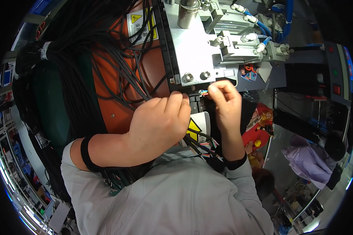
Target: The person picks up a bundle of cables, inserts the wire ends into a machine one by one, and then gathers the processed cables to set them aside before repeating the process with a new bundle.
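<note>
Just below the metal plate of a machine, both my hands work close together. My left hand [159, 121] is closed, its fingers curled round a black cable [193, 94] whose short end shows past the fingertips. Thin coloured wires [203, 93] fan out of that end. At their tips my right hand [228, 103] pinches with thumb and forefinger; the exact grip is partly hidden. Beneath the hands sits a small black fixture [198, 105]. Nearer to me hang several black cables [200, 145] with stripped, multicoloured wire ends, beside a yellow and white warning label [202, 124].
A thick bundle of black cables [68, 82] runs over the orange panel [115, 113] at left. Bright metal plate [192, 51] and pneumatic cylinders [239, 47] with blue hoses stand ahead. At right are a red surface [259, 135], a person in a lilac garment [308, 158] and a control panel [335, 74].
</note>
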{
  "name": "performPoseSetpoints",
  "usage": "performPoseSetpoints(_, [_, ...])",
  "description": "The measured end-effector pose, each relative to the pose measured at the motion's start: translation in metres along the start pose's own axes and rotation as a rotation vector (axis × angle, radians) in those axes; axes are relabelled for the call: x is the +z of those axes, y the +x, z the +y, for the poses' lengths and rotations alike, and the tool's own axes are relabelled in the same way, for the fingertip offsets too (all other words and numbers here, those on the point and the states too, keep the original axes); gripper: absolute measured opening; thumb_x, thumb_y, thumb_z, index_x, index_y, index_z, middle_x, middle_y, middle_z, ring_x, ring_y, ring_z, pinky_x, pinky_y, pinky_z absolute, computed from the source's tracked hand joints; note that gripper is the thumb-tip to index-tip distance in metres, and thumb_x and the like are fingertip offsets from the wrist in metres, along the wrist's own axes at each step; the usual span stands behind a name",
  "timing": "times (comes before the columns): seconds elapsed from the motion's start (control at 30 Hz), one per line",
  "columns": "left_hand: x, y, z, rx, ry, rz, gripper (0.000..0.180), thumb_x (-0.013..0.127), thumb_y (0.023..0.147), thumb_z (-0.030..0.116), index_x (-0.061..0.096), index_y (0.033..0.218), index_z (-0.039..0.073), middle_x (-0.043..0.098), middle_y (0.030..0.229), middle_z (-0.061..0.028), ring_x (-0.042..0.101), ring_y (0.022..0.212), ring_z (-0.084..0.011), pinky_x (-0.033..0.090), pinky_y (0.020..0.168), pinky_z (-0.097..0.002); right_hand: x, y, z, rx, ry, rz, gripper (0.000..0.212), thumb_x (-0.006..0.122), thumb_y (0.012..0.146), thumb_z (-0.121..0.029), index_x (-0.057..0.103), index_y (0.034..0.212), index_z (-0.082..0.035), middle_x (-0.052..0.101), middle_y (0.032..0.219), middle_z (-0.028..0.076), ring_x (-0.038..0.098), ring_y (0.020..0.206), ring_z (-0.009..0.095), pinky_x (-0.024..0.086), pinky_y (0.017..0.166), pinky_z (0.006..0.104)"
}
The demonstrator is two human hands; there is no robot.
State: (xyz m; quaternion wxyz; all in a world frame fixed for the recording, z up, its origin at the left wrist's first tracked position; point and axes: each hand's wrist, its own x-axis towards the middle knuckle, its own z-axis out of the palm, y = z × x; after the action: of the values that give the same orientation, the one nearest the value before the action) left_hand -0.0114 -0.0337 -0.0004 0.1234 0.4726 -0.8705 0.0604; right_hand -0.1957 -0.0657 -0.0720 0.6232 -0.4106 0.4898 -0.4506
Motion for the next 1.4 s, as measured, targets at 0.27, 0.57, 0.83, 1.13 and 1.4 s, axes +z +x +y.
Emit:
performPoseSetpoints(0.27, [0.002,0.005,-0.012,0.022,-0.244,0.011,0.011,0.063,0.077,0.015,0.060,0.079,0.004,0.047,0.067,-0.0019,0.049,0.055,-0.0107,0.038,0.048,-0.0243,-0.016,-0.002,-0.042,-0.743,-0.158,-0.591,0.020,0.073,0.070,0.004,0.064,0.088,0.001,0.063,0.080,0.009,0.059,0.074,0.020,0.046,0.067,0.0280])
performPoseSetpoints(0.57, [0.002,0.010,-0.015,0.140,-0.534,0.260,0.019,0.070,0.075,0.014,0.067,0.087,0.001,0.063,0.075,-0.0084,0.060,0.058,-0.0182,0.043,0.048,-0.0264,0.016,-0.019,-0.047,-0.491,-0.200,-0.227,0.015,0.077,0.069,0.002,0.066,0.080,0.000,0.067,0.080,0.010,0.062,0.073,0.019,0.048,0.064,0.0261])
performPoseSetpoints(0.83, [0.004,0.013,-0.015,0.098,-0.585,0.361,0.015,0.070,0.075,0.007,0.064,0.086,-0.002,0.060,0.070,-0.0085,0.058,0.054,-0.0185,0.044,0.044,-0.0268,0.021,-0.013,-0.051,-0.892,-0.455,0.064,0.016,0.076,0.068,0.001,0.066,0.081,-0.001,0.066,0.082,0.009,0.062,0.074,0.019,0.048,0.067,0.0274])
performPoseSetpoints(1.13, [0.011,0.012,-0.013,0.125,-0.547,0.369,0.014,0.069,0.074,0.007,0.061,0.083,0.000,0.053,0.068,-0.0062,0.053,0.052,-0.0164,0.040,0.042,-0.0268,0.015,-0.012,-0.053,-0.656,-0.264,-0.071,0.018,0.076,0.065,0.003,0.065,0.077,-0.002,0.063,0.077,0.007,0.059,0.071,0.019,0.045,0.065,0.0277])
performPoseSetpoints(1.4, [0.013,0.008,-0.010,0.028,-0.498,0.324,0.011,0.064,0.074,0.010,0.057,0.082,0.005,0.050,0.074,-0.0032,0.051,0.055,-0.0110,0.036,0.042,-0.0240,0.027,-0.018,-0.060,-0.957,-0.724,0.091,0.020,0.076,0.065,0.003,0.060,0.076,-0.004,0.058,0.072,0.006,0.056,0.066,0.019,0.043,0.063,0.0288])
